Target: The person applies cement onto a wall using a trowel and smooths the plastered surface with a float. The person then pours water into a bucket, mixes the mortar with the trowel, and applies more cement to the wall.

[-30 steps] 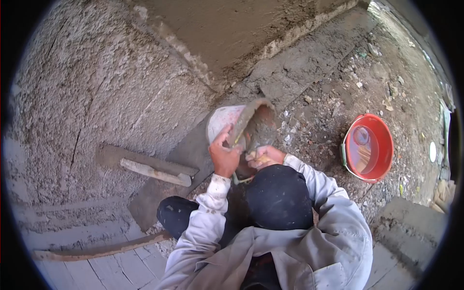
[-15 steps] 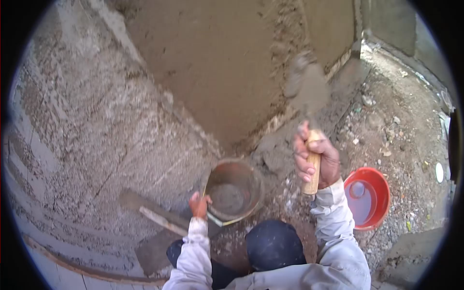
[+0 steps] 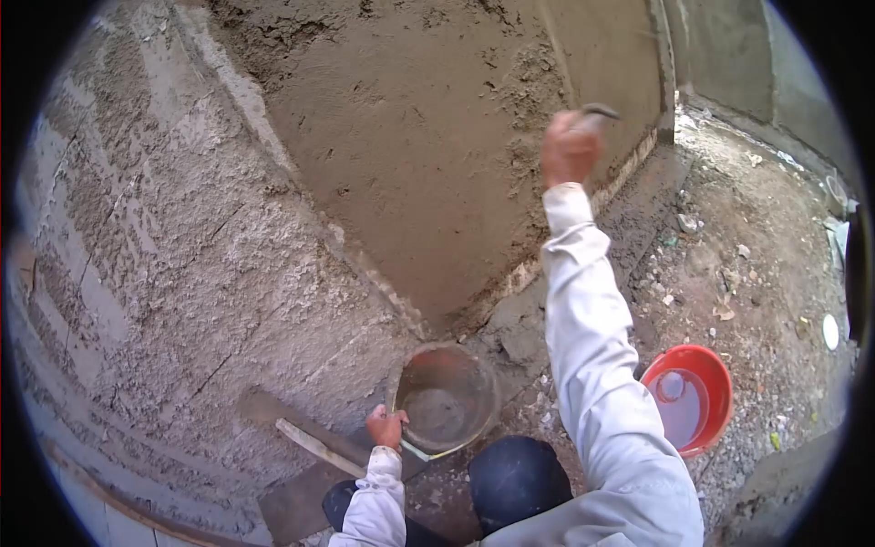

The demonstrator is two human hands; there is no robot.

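Note:
My right hand [image 3: 570, 155] is stretched up near the wet mortar wall [image 3: 401, 164], fingers closed around a trowel [image 3: 600, 112]. The trowel is slightly blurred and mostly hidden behind my fist, so I cannot tell whether its blade touches the wall. Low down, my left hand [image 3: 386, 427] grips the left edge of a mortar-stained bucket [image 3: 436, 366], by its rim or handle. Grey mortar lies in the bottom of this bucket, which stands at the foot of the wall between my arms.
A red bucket [image 3: 722, 397] of cloudy water, with a clear cup [image 3: 670, 387] inside, stands at right on rubble ground [image 3: 720, 283]. A flat board with a wooden strip [image 3: 319, 448] lies left of my left hand. Rough plaster [image 3: 237, 273] covers the left side.
My right hand has moved up and away with the trowel, from above the ground to the wall. My left hand stays on the bucket. The view has shifted slightly.

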